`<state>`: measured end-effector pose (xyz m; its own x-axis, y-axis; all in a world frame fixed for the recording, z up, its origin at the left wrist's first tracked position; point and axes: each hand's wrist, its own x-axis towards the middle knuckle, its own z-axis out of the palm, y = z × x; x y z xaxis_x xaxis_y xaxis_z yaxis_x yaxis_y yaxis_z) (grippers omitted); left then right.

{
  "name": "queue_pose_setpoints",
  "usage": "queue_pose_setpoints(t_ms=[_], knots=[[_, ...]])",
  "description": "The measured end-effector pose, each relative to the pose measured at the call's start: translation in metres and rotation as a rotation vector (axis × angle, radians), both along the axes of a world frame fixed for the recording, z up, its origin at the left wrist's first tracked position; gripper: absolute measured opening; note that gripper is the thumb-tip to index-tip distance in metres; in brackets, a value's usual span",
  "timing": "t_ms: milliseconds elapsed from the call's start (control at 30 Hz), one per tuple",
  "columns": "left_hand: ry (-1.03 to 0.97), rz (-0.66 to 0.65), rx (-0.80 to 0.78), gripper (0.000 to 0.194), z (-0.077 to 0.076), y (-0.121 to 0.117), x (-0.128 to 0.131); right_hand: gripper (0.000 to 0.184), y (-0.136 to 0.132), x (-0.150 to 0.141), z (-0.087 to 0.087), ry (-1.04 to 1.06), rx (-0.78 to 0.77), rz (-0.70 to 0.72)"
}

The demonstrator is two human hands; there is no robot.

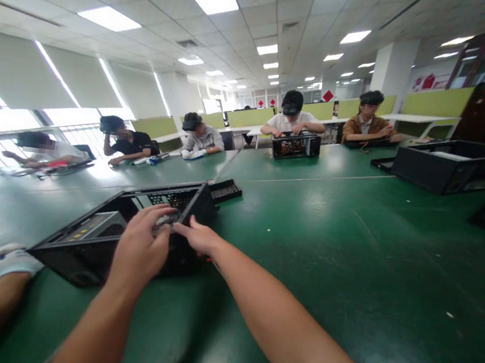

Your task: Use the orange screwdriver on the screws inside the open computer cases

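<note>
Computer case (62, 259): black, open side up, sitting on the green worktop (306, 242), and the fingers are right at it. Most of the body stretches off to their left, so they're working the right-hand end.
Long axis: looks diagonal to me, near-left corner to far-right corner, but the wide view bends things so don't hold me to it.
Left hand (139, 245): reaching over the near side, fingers curled toward a small grey piece (166, 219) by the right end, thumb tucked close. Can't tell if they're actually clamped on it, too blurry.
Right hand (198, 236): comes in from the right at the end wall, thumb up and a bit apart from the index finger, which points at the left thumb. Can't tell if it's gripping the rim or just touching.
Closer hand: left for the inside of the case, right for that end wall. The grey piece is basically between them, nearer the left.
Power supply (101, 229): inside, left of the left fingers, yellow marks on its label.
Black vented part (226, 191): beyond the right fingers, just past the far-right corner.
Gloved hand (15, 262): somebody else's, beside the near-left corner, well apart from the bare fingers.
Second case (421, 168): far off to the right, also open.
</note>
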<state>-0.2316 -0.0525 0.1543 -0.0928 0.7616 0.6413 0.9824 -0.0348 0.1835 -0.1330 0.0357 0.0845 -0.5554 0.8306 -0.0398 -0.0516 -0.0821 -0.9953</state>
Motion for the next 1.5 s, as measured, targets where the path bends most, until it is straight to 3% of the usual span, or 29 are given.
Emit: queue_pose_setpoints(t_ms=[67, 133, 267, 433, 567, 700, 833, 967, 1233, 1500], knots=[[0.011, -0.021, 0.098, 0.033, -0.023, -0.011, -0.002, 0.077, 0.002, 0.001, 0.003, 0.010, -0.093, 0.092], [0.031, -0.049, 0.095, 0.032, -0.046, -0.017, 0.003, 0.076, -0.001, 0.023, -0.003, 0.017, -0.184, 0.153], [-0.058, -0.220, -0.051, 0.028, -0.086, -0.008, 0.041, 0.087, -0.019, 0.120, -0.028, -0.018, -0.317, 0.251], [-0.235, -0.533, -0.267, 0.026, -0.125, 0.025, 0.131, 0.077, -0.041, 0.262, -0.053, -0.012, -0.354, 0.073], [-0.275, -0.672, -0.308, 0.026, -0.149, 0.036, 0.189, 0.073, -0.046, 0.327, -0.066, 0.054, -0.319, -0.088], [-0.301, -0.829, -0.350, 0.029, -0.161, 0.028, 0.200, 0.061, -0.042, 0.335, -0.071, 0.133, -0.238, -0.117], [-0.413, -0.799, -0.301, 0.039, -0.159, 0.029, 0.185, 0.037, -0.040, 0.321, -0.074, 0.105, -0.223, -0.068], [-0.554, -0.734, -0.271, 0.054, -0.157, 0.036, 0.171, 0.033, -0.041, 0.313, -0.079, 0.032, -0.184, -0.055], [-0.492, -0.794, -0.305, 0.030, -0.157, 0.031, 0.174, 0.034, -0.039, 0.310, -0.082, -0.020, -0.101, -0.236], [-0.447, -0.801, -0.305, 0.033, -0.153, 0.029, 0.176, 0.034, -0.039, 0.309, -0.083, -0.004, -0.082, -0.282]])
